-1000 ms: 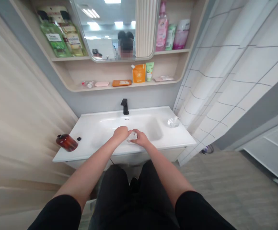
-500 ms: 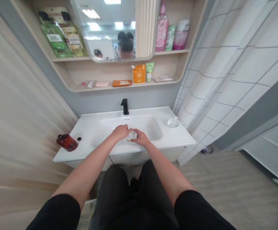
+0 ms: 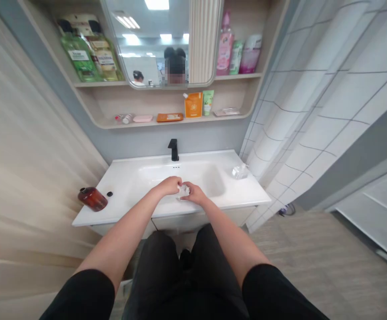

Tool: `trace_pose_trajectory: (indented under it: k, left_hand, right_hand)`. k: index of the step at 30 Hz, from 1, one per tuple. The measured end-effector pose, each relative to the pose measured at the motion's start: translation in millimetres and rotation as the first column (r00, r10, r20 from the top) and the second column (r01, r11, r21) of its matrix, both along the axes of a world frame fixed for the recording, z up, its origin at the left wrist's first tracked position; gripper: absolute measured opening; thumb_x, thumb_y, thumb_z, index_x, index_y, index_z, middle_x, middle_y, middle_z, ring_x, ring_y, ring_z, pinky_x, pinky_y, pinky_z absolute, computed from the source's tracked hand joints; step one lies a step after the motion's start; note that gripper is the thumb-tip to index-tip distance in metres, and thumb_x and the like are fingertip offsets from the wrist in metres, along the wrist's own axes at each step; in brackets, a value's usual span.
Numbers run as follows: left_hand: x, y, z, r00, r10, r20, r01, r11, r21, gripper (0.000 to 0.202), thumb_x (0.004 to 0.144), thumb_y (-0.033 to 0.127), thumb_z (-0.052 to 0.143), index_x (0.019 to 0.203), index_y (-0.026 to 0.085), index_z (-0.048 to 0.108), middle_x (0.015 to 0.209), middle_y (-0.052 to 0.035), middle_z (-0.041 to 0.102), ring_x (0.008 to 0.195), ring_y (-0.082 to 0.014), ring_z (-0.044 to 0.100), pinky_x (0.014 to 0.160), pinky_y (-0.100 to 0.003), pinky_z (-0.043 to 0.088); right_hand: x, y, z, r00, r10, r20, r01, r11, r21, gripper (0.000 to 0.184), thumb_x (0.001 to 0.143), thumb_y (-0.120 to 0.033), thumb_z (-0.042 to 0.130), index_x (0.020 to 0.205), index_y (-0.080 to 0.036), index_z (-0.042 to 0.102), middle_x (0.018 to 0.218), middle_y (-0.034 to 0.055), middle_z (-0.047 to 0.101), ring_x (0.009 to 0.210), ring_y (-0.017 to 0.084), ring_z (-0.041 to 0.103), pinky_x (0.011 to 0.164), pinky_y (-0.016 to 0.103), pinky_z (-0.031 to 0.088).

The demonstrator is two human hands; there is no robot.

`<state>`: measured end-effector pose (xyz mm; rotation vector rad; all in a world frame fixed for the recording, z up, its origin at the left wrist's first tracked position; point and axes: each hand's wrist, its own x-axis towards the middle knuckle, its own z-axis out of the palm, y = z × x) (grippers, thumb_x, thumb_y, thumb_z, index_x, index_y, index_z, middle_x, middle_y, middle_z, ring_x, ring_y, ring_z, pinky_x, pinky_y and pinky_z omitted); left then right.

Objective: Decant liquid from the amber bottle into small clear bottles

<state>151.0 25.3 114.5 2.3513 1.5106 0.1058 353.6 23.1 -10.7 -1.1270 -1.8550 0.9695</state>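
Over the front part of the white sink (image 3: 213,178), a small clear bottle (image 3: 183,192) is between my two hands. My right hand (image 3: 195,194) curls round its right side, thumb and fingers on either side of it. My left hand (image 3: 170,186) is closed at the bottle's upper left, fingertips pinched on a small white part there. Its exact shape is too small to tell. The black faucet (image 3: 174,150) stands behind my hands.
An amber bottle (image 3: 93,198) lies tilted at the counter's left, with a small black cap (image 3: 110,194) beside it. At the right stands a clear pump bottle (image 3: 239,172). Above, a shelf (image 3: 100,123) holds several toiletries, including an orange pouch (image 3: 193,105), under a mirror (image 3: 147,49).
My left hand has turned slightly at the bottle, its fingers now pointing further down. The right hand stays round the bottle. The whole view has shifted a little.
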Motion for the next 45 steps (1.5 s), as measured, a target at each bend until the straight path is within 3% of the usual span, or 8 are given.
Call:
trace_pose_trajectory:
  k: [4,9,15,21,27,33,41,45]
  left_hand:
    - [-4.9,-4.7,0.1,0.989,-0.023,0.148,0.017,0.999,0.04,0.056,0.08,0.02,0.075,0.136,0.019,0.07,0.132,-0.0143,0.075,0.115,-0.0268,0.074,0.097,-0.032,0.055]
    - [2.6,-9.5,1.6,0.972,0.23,-0.047,-0.228,0.973,0.038,0.05,0.099,0.06,0.063,0.118,0.016,0.077,0.116,-0.0195,0.081,0.112,-0.034,0.076,0.091,-0.036,0.055]
    - [-3.7,-6.3,-3.8,0.999,0.044,0.027,-0.045,0.998,0.043,0.025,0.086,0.02,0.072,0.109,0.021,0.08,0.115,-0.0105,0.082,0.107,-0.0265,0.076,0.09,-0.031,0.053]
    - [-11.2,-4.6,-14.5,0.983,0.138,0.123,-0.147,0.987,0.066,0.033,0.091,0.045,0.076,0.112,0.02,0.079,0.113,-0.011,0.081,0.103,-0.0282,0.076,0.089,-0.034,0.055]
    - [-14.9,-6.3,-17.9,0.962,-0.138,0.238,0.119,0.989,0.091,0.041,0.083,0.014,0.069,0.121,0.022,0.078,0.125,-0.0087,0.077,0.115,-0.0241,0.073,0.101,-0.031,0.054]
    - [-10.7,-10.0,-11.1,0.997,0.071,0.033,-0.073,0.994,0.082,0.031,0.097,0.048,0.07,0.104,0.019,0.08,0.108,-0.0131,0.08,0.102,-0.0298,0.075,0.091,-0.036,0.055]
    - [-26.7,-1.1,-18.8,0.97,-0.132,0.204,0.129,0.991,0.032,0.015,0.09,0.028,0.072,0.101,0.021,0.078,0.097,-0.0041,0.079,0.091,-0.0226,0.073,0.084,-0.031,0.053]
    - [-40.8,-8.5,-37.8,0.953,-0.031,0.301,0.031,1.0,0.006,0.038,0.09,0.027,0.069,0.128,0.023,0.074,0.113,-0.004,0.08,0.093,-0.0205,0.072,0.089,-0.032,0.056]
  right_hand:
    - [0.0,0.5,-0.3,0.999,-0.015,-0.037,0.014,1.0,-0.028,0.078,0.065,-0.046,0.097,0.135,-0.028,0.067,0.103,-0.0019,0.076,0.085,0.021,0.067,0.082,0.033,0.054]
    - [0.1,1.4,0.8,0.999,-0.014,-0.043,0.014,1.0,-0.008,0.075,0.064,-0.046,0.097,0.131,-0.025,0.069,0.103,-0.001,0.075,0.085,0.02,0.067,0.083,0.033,0.053]
    - [-1.0,1.1,0.3,0.998,0.003,-0.067,-0.006,0.999,-0.052,0.078,0.061,-0.044,0.097,0.131,-0.026,0.068,0.104,-0.0011,0.075,0.087,0.02,0.068,0.084,0.034,0.055]
    - [-0.8,0.6,0.6,0.997,0.013,-0.074,-0.016,0.999,-0.042,0.078,0.063,-0.046,0.097,0.132,-0.025,0.068,0.1,-0.0015,0.075,0.083,0.02,0.066,0.081,0.033,0.054]
    - [0.2,-0.1,2.0,0.999,0.018,-0.027,-0.018,1.0,-0.012,0.077,0.062,-0.045,0.098,0.131,-0.027,0.069,0.106,-0.0007,0.076,0.088,0.021,0.068,0.083,0.033,0.053]
    - [-0.8,-0.6,2.2,0.999,0.017,-0.027,-0.018,0.999,-0.036,0.079,0.063,-0.046,0.098,0.133,-0.027,0.068,0.105,-0.0016,0.076,0.083,0.019,0.066,0.083,0.033,0.053]
    - [0.7,-2.9,8.2,0.999,0.047,-0.027,-0.048,0.999,-0.026,0.078,0.062,-0.043,0.097,0.133,-0.025,0.069,0.108,0.0008,0.075,0.085,0.019,0.065,0.083,0.033,0.054]
    - [-0.1,-0.5,6.7,1.0,0.023,-0.011,-0.024,1.0,-0.008,0.079,0.059,-0.041,0.097,0.131,-0.025,0.069,0.105,-0.0002,0.075,0.084,0.02,0.066,0.083,0.034,0.054]
